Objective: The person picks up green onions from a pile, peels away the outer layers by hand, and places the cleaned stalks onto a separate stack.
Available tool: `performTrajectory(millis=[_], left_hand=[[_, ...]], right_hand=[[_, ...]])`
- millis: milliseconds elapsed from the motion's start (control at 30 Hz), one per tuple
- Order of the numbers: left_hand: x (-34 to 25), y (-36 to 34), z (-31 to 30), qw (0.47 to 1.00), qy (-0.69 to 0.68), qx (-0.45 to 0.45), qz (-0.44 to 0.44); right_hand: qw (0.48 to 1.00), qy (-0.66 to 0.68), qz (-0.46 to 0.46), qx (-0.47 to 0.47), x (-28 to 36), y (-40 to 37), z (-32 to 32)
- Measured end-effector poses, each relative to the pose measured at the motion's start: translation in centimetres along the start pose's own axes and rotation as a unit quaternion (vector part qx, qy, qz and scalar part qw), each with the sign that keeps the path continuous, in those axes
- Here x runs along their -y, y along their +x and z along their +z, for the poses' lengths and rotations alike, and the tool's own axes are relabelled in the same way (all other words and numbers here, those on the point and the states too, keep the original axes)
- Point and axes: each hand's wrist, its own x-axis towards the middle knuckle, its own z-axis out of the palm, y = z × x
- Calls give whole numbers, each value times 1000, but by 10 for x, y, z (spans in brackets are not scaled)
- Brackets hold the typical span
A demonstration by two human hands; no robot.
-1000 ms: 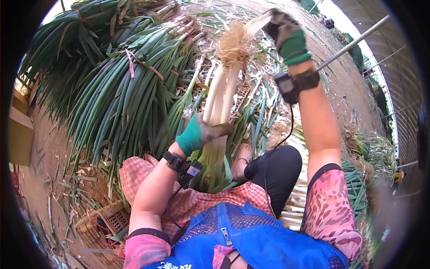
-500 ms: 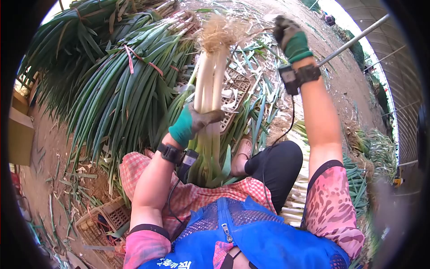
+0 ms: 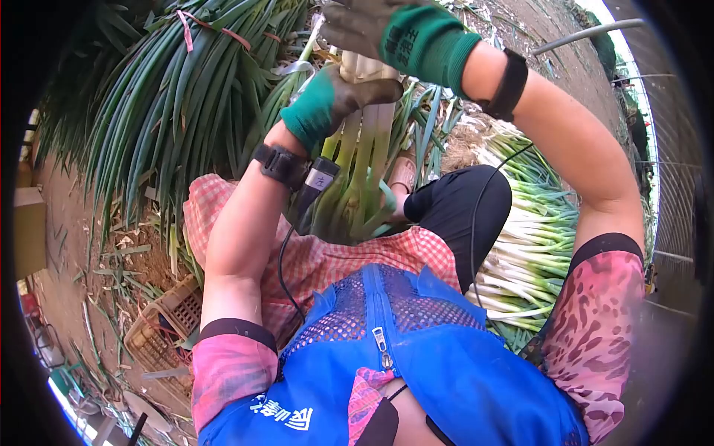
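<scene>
My left hand [image 3: 342,100], in a grey and green glove, is closed around a bunch of leeks [image 3: 375,130]. The bunch stands upright in front of my lap, with pale stems at the top and green leaves below. Across the upper stems lies my gloved right hand [image 3: 361,30], fingers stretched out to the left and touching the bunch. Part of this hand is cut off by the frame's top edge. The root end of the bunch is hidden behind it or out of view.
Large bundles of leafy leeks [image 3: 178,104] tied with pink bands lie at the upper left. A heap of cleaned leeks [image 3: 528,238] is right of my bent knee [image 3: 476,208]. A plastic crate [image 3: 167,320] sits at lower left, amid leaf scraps. A metal pole [image 3: 587,36] crosses the upper right.
My right hand has come back from the upper right, where it trailed a thin strand, onto the stems. My left hand has risen slightly with the bunch, whose roots no longer show.
</scene>
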Motion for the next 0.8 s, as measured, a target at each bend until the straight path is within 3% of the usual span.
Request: performTrajectory(millis=[33,67,100,133,167,200,233,300,333,400,433,500,533,567,633,700,800], left_hand=[[-1,1,-6,999,-5,42,-7],[4,2,-15,983,122,71,121],[11,6,-26,932,245,98,247],[19,14,-38,849,361,121,366],[28,17,-39,955,115,210,174],[37,19,-40,968,-162,189,-28],[23,9,-29,935,-263,226,-73],[26,4,-23,954,-169,240,-66],[57,22,-39,938,111,316,87],[48,12,-21,954,23,286,-83],[38,4,-15,954,183,217,-99],[17,-7,-11,867,482,52,-117],[50,-7,-18,758,637,2,-140],[102,-7,-31,728,674,-39,-120],[113,3,-27,739,664,-107,-29],[44,1,14,810,557,-147,110],[-2,-5,46,813,451,-76,361]], right_hand=[[1000,-18,-11,-21,-6,5,-9],[999,10,-19,-38,-11,6,-14],[998,36,-26,-54,-17,3,-19],[995,61,-33,-71,-27,1,-25],[992,9,-39,-116,-38,-4,-35],[994,-27,-34,-101,-50,-9,-49],[991,-47,-32,-117,-63,-16,-58],[985,-89,-30,-146,-90,-35,-74],[980,-112,-30,-160,-104,-45,-81],[974,-181,-31,-134,-133,-71,-91],[978,-187,-26,-92,-143,-83,-104],[980,-197,-2,-30,-158,-105,-132],[979,-203,17,-11,-163,-117,-146],[977,-208,37,9,-167,-127,-158],[970,-230,70,39,-169,-144,-172],[964,-243,92,57,-163,-156,-188],[968,-237,70,41,-151,-146,-198]])
